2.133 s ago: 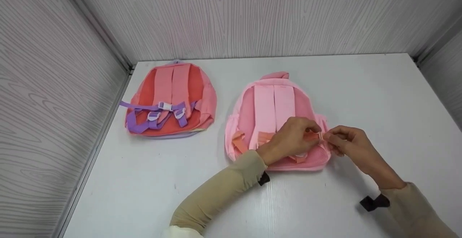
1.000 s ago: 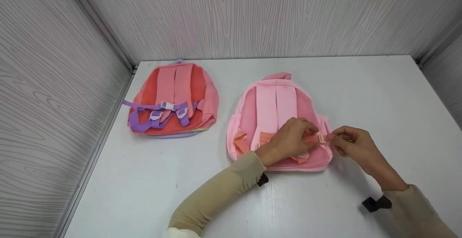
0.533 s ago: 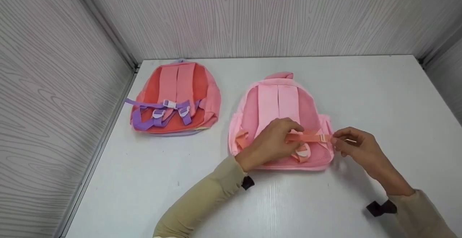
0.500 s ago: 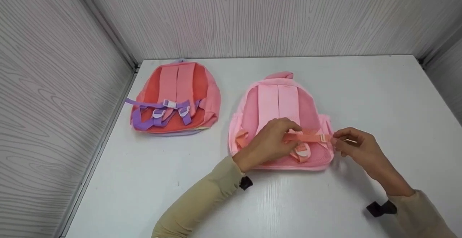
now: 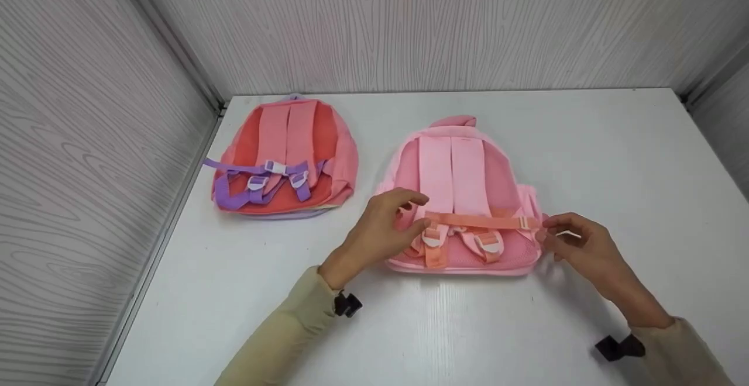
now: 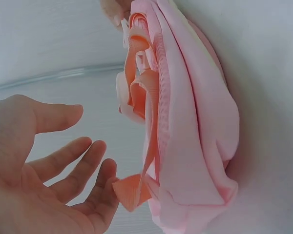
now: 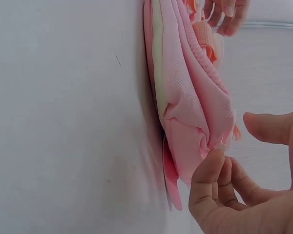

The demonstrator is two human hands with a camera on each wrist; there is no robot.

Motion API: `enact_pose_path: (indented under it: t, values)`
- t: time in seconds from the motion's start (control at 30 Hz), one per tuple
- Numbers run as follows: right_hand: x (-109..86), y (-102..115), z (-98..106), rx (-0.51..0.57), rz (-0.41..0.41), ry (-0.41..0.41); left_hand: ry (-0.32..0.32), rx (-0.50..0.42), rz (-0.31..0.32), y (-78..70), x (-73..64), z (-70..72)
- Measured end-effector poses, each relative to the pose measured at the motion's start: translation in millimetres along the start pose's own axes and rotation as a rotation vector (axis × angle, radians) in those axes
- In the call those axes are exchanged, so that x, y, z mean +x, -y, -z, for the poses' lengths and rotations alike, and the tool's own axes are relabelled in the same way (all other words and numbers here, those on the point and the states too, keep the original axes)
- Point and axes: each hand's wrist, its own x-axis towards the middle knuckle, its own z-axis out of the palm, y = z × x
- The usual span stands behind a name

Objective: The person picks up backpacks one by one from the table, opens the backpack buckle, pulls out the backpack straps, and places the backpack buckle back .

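A pink backpack (image 5: 436, 166) lies on its front, its back panel and shoulder straps facing up. An orange webbing strap (image 5: 485, 221) runs straight across its lower part to a pale buckle (image 5: 525, 223) near the right side. My left hand (image 5: 374, 231) is over the bag's left edge, thumb and fingers parted; in the left wrist view a finger comes close to a loose orange strap end (image 6: 132, 191). Beside the right edge is my right hand (image 5: 579, 245). The right wrist view shows its bent fingers touching the bag's side, with the thumb held apart.
On the left of the white table (image 5: 246, 304) lies a coral backpack (image 5: 345, 164) with purple straps (image 5: 234, 199) and white buckles. Grey wood-grain panels (image 5: 409, 29) stand behind the table and to the left.
My left hand has slid left along the orange strap to the bag's left edge, uncovering the strap and lower buckles. My right hand stays beside the right edge, its thumb now apart.
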Motion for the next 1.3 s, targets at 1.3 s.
enact_pose_path:
  t: [1.3]
  values:
    - [-8.6,-8.6,-9.4,0.088,-0.064,0.088,-0.129,-0.435,0.356,51.9,-76.6,-18.5]
